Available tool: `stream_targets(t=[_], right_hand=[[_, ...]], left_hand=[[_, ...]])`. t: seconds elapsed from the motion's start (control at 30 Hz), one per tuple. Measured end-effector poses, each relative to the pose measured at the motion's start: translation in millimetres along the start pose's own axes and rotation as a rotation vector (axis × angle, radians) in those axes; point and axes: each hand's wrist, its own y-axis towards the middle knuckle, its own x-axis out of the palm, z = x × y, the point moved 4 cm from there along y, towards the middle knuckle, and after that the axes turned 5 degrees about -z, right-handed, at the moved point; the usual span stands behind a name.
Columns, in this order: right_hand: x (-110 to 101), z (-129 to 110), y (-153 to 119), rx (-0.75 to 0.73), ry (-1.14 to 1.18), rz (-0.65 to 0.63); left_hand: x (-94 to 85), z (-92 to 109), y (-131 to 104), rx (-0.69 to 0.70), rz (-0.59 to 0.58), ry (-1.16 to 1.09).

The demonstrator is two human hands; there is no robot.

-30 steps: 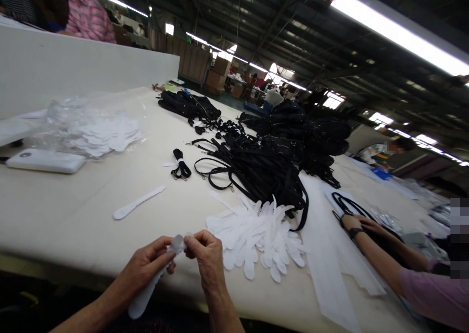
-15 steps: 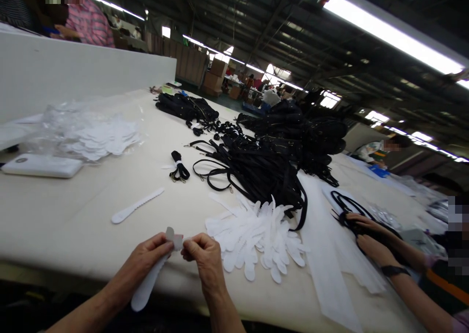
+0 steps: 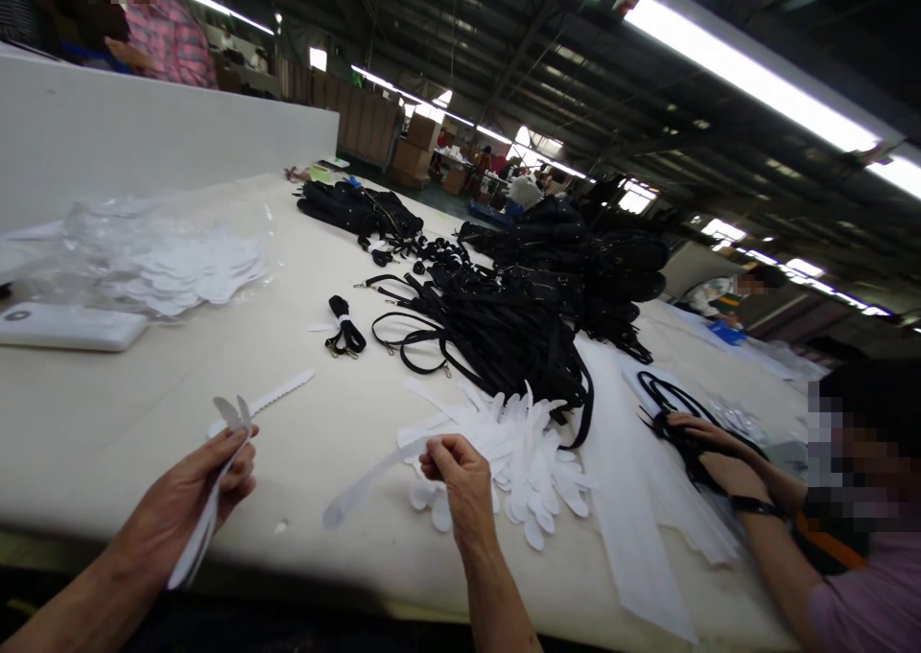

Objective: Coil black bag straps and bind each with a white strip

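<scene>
My left hand (image 3: 208, 476) is closed on thin white strips (image 3: 201, 538), which hang below it with two rounded ends sticking up above the fingers. My right hand (image 3: 460, 476) pinches the end of a single white strip (image 3: 366, 485) that stretches leftward over the table. Beside and behind my right hand is a pile of white strips (image 3: 529, 452). One more white strip (image 3: 284, 386) with a notched edge lies on the table, partly behind my left hand. A bundled black strap (image 3: 346, 327) with a white band sits farther back.
Black straps (image 3: 504, 332) and black bags (image 3: 568, 241) are heaped behind the white pile. At left are a plastic bag of white pieces (image 3: 194, 269) and a white device (image 3: 72, 327). A co-worker's hands (image 3: 720, 452) handle black straps at the right.
My hands have moved apart, left hand to the left and right hand to the right. A single white strip now extends from my right hand. The co-worker has leaned farther into view.
</scene>
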Motion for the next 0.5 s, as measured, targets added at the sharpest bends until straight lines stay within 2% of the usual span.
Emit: stream_targets(t=[0.13,0.23,0.3,0.37,0.4,0.5], right_hand=[[-42.8,-10.3,21.2,-0.006,-0.157,0.087],[-71.9,-21.6,29.3,-0.035,-0.285,0.167],[-79.6,-29.8,24.7,-0.078,-0.434,0.238],[-68.2,-33.3,12.6,-0.109,-0.524,0.222],[-54.7,-31.8,4.5,-0.108,-0.502,0.152],[6.0,-19.5,-23.9,-0.066,-0.259,-0.204]], left_hand=[[-8.2,-2.7,-4.4,-0.047,0.071,0.130],[-5.5,-20.9,-4.3,-0.112,0.069,0.337],[1.1,-38.0,-2.8,-0.180,0.000,0.445],[9.8,-55.4,-1.5,-0.248,-0.098,0.524],[14.4,-63.4,-1.1,-0.268,-0.149,0.558],[27.3,-84.5,-0.9,-0.280,-0.275,0.658]])
